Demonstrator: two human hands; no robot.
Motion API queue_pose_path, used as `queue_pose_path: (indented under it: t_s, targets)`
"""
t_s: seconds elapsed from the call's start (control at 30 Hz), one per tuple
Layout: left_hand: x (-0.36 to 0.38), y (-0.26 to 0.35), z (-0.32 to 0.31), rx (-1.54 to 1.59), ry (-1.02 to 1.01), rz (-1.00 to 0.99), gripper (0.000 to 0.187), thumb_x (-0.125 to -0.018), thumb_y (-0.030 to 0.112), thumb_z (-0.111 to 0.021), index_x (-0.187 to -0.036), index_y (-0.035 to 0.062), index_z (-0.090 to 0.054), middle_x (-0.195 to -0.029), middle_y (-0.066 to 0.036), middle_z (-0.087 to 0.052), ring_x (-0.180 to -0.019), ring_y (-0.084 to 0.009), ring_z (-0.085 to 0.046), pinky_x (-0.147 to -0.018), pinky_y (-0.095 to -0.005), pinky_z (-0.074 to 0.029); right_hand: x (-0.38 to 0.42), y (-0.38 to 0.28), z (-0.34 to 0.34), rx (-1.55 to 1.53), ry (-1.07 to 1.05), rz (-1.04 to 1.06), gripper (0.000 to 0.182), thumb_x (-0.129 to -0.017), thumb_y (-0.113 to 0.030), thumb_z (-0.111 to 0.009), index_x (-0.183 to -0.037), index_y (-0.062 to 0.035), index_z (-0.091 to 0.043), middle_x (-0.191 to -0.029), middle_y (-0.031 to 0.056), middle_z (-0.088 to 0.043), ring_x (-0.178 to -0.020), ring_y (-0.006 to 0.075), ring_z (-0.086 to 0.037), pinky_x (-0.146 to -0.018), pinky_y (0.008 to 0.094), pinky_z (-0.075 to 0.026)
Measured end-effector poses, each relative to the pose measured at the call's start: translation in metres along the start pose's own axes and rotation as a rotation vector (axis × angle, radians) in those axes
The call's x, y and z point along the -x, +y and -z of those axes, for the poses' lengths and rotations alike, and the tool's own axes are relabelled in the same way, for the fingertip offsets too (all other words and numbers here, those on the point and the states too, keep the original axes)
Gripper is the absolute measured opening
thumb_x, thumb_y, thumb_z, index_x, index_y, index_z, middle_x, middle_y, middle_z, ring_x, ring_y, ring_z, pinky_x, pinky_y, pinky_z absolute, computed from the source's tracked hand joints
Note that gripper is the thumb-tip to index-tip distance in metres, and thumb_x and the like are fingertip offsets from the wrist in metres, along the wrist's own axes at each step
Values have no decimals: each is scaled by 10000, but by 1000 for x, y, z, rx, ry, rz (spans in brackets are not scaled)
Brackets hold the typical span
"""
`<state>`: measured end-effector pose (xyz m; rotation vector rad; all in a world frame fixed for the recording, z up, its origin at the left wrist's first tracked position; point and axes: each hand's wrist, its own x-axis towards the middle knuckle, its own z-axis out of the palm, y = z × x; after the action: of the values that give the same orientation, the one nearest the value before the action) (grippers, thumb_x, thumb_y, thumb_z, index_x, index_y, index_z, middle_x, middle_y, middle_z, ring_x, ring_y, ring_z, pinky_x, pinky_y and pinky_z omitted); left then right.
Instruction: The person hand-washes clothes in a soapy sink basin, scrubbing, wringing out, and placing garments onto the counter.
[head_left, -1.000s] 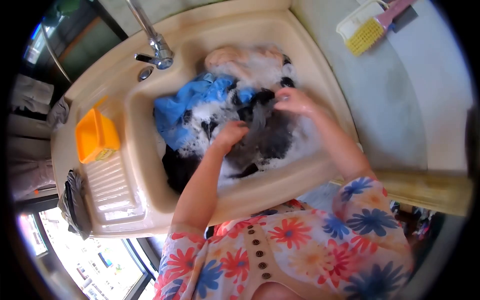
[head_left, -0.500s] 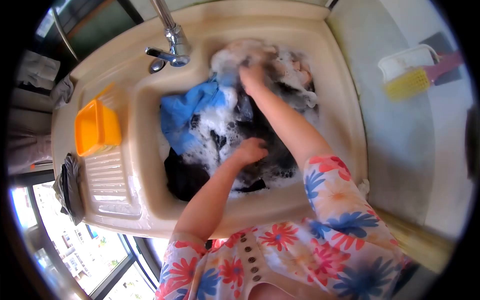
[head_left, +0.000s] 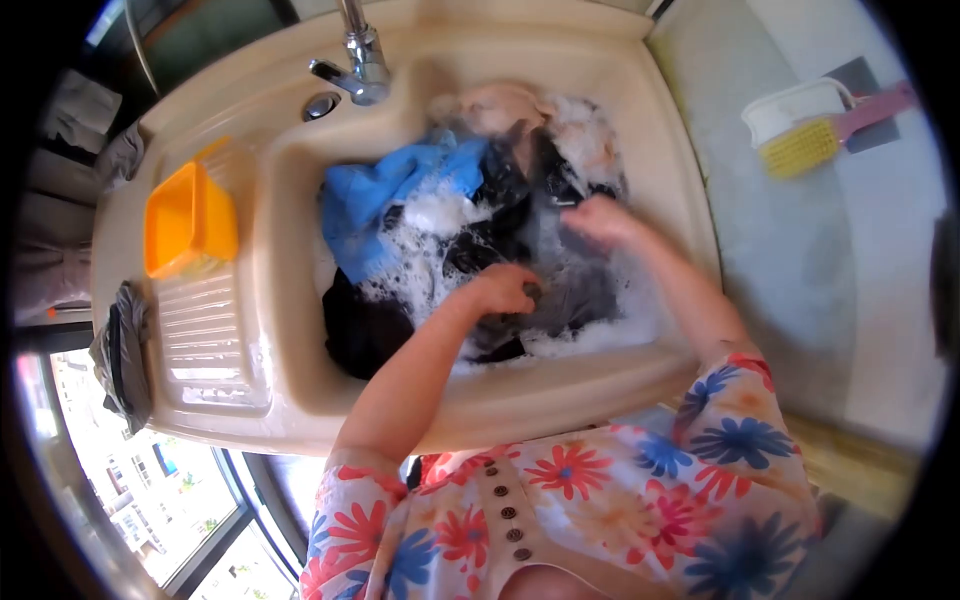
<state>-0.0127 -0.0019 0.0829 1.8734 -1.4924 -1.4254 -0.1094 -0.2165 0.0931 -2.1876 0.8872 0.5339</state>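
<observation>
Lying soaked in suds in the middle of the sink [head_left: 290, 330], a dark garment [head_left: 560, 290] is gripped at both ends; the left hand [head_left: 505, 290] has its fingers clenched on the near part; the right hand [head_left: 600, 220] pinches the far part; a blue cloth [head_left: 375, 205] lies just left; an orange tub [head_left: 190, 220] sits on the drainboard; a yellow brush [head_left: 800, 145] rests on the worktop far right.
</observation>
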Motion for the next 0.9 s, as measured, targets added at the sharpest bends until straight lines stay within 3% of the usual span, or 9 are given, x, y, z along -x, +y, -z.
queue_pose_path:
  t_s: [0.1, 0.2, 0.23, 0.3, 0.33, 0.47, 0.67, 0.8, 0.9]
  targets:
    - [6, 8, 1, -5, -58, -61, 503, -634, 245, -596, -1122, 125, -585, -1009, -169, -607, -958, -298, -566, -857, -343, -430, 2, -17, -49, 104, 10, 66, 384, -785, -320, -495, -1001, -25, -613, -1053, 204, -583, -968, 322, -569, -841, 381, -434]
    - [7, 11, 2, -5, -123, -51, 498, -631, 238, -593, -1115, 117, -589, -1014, -165, -608, -964, -296, -564, -860, -346, -428, -61, -67, -82, 754, -169, 342, 186, -663, -156, -568, -775, -50, -672, -781, 145, -643, -724, 286, -619, -631, 366, -486]
    - [7, 14, 1, -16, -148, -32, 501, -630, 235, -592, -1116, 112, -587, -1021, -163, -608, -970, -297, -562, -864, -347, -426, -81, -51, -109, 463, 147, 382, 173, -637, -153, -598, -758, -58, -676, -780, 136, -644, -709, 265, -620, -606, 368, -487]
    - [5, 16, -6, -11, -159, -25, 519, -631, 230, -594, -1133, 99, -570, -1042, -164, -601, -987, -300, -557, -874, -347, -421, -77, -79, -105, 754, -200, 313, 202, -671, -120, -557, -800, -1, -658, -825, 149, -644, -778, 308, -617, -680, 378, -489]
    - [2, 11, -9, -1, -135, -35, 536, -632, 227, -596, -1149, 91, -554, -1057, -168, -596, -997, -303, -553, -880, -347, -418, -50, -91, -96, -64, 14, 5, 258, -730, -170, -540, -855, 36, -634, -854, 183, -631, -805, 316, -610, -687, 379, -485]
    - [2, -1, -10, 93, 27, -20, 613, -637, 218, -612, -1217, 68, -482, -1109, -183, -571, -1033, -311, -537, -900, -346, -407, -12, -41, -54, -399, -185, 236, 451, -772, -332, -614, -978, 68, -574, -926, 165, -607, -808, 264, -607, -657, 373, -491]
    - [-1, -8, -2, 250, 13, 89, 648, -640, 240, -642, -1233, 50, -461, -1135, -184, -559, -1058, -294, -526, -904, -334, -400, -54, -3, 34, -263, 76, -176, 463, -741, -354, -659, -1001, 23, -589, -976, 161, -607, -821, 255, -617, -629, 331, -503]
    - [-4, -23, -13, 225, 61, 26, 605, -656, 245, -652, -1201, 36, -491, -1029, -162, -608, -949, -275, -573, -835, -334, -435, -72, -18, 56, 179, 570, 152, 401, -728, -334, -638, -905, 25, -610, -943, 209, -615, -851, 305, -606, -764, 368, -470]
    - [-1, -13, -3, 199, 82, 16, 564, -682, 198, -650, -1195, 25, -494, -1019, -124, -616, -946, -222, -563, -842, -296, -425, -19, -27, 42, -219, 308, 390, 233, -751, -269, -652, -845, -56, -641, -793, 59, -655, -737, 150, -613, -675, 284, -475]
